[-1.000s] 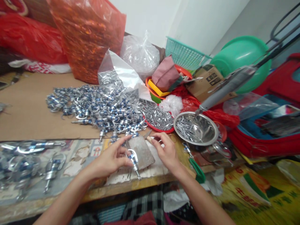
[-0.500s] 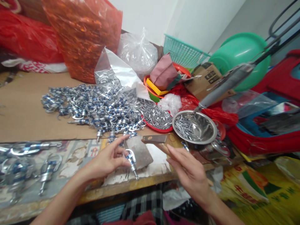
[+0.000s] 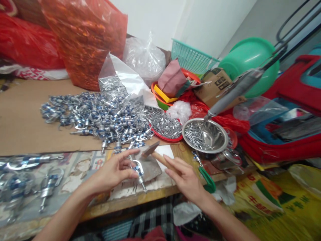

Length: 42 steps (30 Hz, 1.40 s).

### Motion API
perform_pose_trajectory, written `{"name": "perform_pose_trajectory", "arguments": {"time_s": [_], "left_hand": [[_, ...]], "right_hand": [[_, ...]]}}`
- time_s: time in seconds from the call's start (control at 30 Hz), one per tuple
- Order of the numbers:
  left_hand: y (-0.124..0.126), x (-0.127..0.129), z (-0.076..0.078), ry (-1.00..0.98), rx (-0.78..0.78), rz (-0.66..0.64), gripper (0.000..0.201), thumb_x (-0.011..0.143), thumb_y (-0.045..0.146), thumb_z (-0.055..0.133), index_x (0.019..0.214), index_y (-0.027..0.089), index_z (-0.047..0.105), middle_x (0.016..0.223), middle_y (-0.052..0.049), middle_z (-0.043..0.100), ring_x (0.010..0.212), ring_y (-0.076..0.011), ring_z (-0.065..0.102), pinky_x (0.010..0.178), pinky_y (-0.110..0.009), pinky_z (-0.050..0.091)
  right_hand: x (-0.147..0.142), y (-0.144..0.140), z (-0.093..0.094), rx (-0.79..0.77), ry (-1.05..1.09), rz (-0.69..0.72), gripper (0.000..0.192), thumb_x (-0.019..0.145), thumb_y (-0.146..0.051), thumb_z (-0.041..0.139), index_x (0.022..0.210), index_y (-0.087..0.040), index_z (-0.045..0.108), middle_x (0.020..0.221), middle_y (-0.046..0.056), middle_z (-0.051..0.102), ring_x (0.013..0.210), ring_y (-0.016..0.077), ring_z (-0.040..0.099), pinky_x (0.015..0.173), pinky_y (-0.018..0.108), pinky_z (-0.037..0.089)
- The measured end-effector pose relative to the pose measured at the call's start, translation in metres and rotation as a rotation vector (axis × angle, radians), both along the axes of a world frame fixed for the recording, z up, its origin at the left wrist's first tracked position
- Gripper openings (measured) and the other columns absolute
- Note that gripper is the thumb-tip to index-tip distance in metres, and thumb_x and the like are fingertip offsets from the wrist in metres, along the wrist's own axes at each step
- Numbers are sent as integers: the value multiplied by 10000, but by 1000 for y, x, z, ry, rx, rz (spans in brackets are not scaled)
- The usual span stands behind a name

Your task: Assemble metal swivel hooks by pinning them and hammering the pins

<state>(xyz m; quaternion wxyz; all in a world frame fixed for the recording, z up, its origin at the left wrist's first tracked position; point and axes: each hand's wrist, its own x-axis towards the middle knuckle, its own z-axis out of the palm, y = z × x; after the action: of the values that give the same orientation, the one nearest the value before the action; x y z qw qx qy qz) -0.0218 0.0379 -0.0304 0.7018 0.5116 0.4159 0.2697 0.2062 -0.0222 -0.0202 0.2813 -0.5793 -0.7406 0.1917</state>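
My left hand [image 3: 122,170] pinches a small metal fitting [image 3: 139,175] with a blue band and a curved hook, perhaps a hook-ended expansion bolt. The fitting lies against a grey metal block [image 3: 151,169] at the table's front. My right hand [image 3: 182,177] is closed round the wooden handle of a hammer [image 3: 151,150]. The hammer's head is over the block, just above and right of my left fingertips. A large pile of similar fittings [image 3: 100,117] lies behind my left hand.
Behind stand a red dish [image 3: 167,129] of small metal parts and a steel bowl [image 3: 218,137] with pins. More fittings [image 3: 48,187] lie at the left front. A green-handled tool [image 3: 207,180] is right of my right hand. Red bags [image 3: 92,43] line the back.
My right hand has moved left with the hammer, and its head has tilted and come closer to the left hand. A green handle shows at the right. The left hand keeps its pinch.
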Motion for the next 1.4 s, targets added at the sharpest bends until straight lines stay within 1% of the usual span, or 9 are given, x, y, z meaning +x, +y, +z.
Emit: {"name": "perform_pose_trajectory", "arguments": {"time_s": [0.1, 0.17, 0.23, 0.37, 0.6, 0.8, 0.9, 1.03, 1.4], "left_hand": [[-4, 2, 3, 130, 59, 39, 216, 578, 233, 682, 780, 157, 666, 692, -16, 671, 653, -162, 600, 644, -283, 475], [-7, 3, 5, 205, 129, 93, 109, 596, 262, 659, 654, 175, 689, 673, -25, 680, 653, -173, 602, 655, -296, 483], [-11, 4, 4, 235, 227, 162, 87, 592, 265, 656, 601, 195, 706, 739, -37, 673, 732, -192, 605, 690, -301, 490], [-14, 9, -1, 206, 375, 279, 104, 601, 293, 654, 585, 212, 716, 813, -50, 612, 786, -201, 592, 614, -272, 511], [-19, 7, -6, 249, 548, 320, 76, 617, 237, 656, 620, 236, 731, 716, -33, 685, 719, -191, 621, 659, -280, 503], [-25, 4, -6, 290, 614, 331, 117, 649, 227, 627, 678, 241, 739, 778, -41, 718, 735, -198, 649, 698, -291, 513], [-28, 5, -7, 303, 679, 362, 120, 657, 241, 625, 688, 222, 740, 782, -56, 727, 735, -206, 657, 698, -291, 519], [-31, 8, -9, 347, 730, 411, 146, 638, 259, 654, 749, 210, 735, 774, -54, 734, 737, -218, 661, 716, -306, 523], [-32, 8, -10, 270, 653, 350, 134, 682, 241, 598, 678, 252, 732, 767, -23, 708, 733, -184, 637, 700, -269, 502]], "right_hand": [[12, 28, -17, -54, 47, -112, 386, 807, -258, 503, 1183, -175, 523, 1106, 93, 607, 957, 208, 585, 784, 329, 479], [18, 46, -25, -96, -54, -80, 326, 824, -273, 477, 1122, -188, 576, 1022, 73, 651, 870, 194, 616, 723, 298, 492], [23, 65, -27, -66, -178, -78, 283, 845, -280, 446, 1053, -208, 623, 944, 55, 671, 817, 175, 616, 721, 281, 479], [30, 113, -23, 46, -309, -243, 296, 852, -186, 412, 1073, -141, 603, 1036, 120, 611, 981, 198, 537, 865, 307, 389], [36, 162, -21, -12, -409, -279, 197, 737, -95, 535, 827, -171, 692, 881, 88, 636, 877, 199, 569, 779, 271, 400], [24, 126, -2, 73, -286, -245, 250, 825, -129, 446, 949, -136, 663, 905, 92, 634, 871, 159, 573, 801, 261, 418], [-6, 83, 7, 67, -159, -101, 151, 787, -190, 551, 867, -191, 678, 813, 10, 663, 746, 100, 600, 698, 191, 459], [-45, 36, 11, 76, 188, 150, 105, 726, -118, 603, 760, -162, 692, 707, 22, 661, 671, 120, 600, 635, 220, 473], [-57, 22, 11, 89, 264, 269, 160, 799, -126, 506, 823, -175, 657, 728, 29, 628, 692, 123, 583, 636, 231, 483]]}}
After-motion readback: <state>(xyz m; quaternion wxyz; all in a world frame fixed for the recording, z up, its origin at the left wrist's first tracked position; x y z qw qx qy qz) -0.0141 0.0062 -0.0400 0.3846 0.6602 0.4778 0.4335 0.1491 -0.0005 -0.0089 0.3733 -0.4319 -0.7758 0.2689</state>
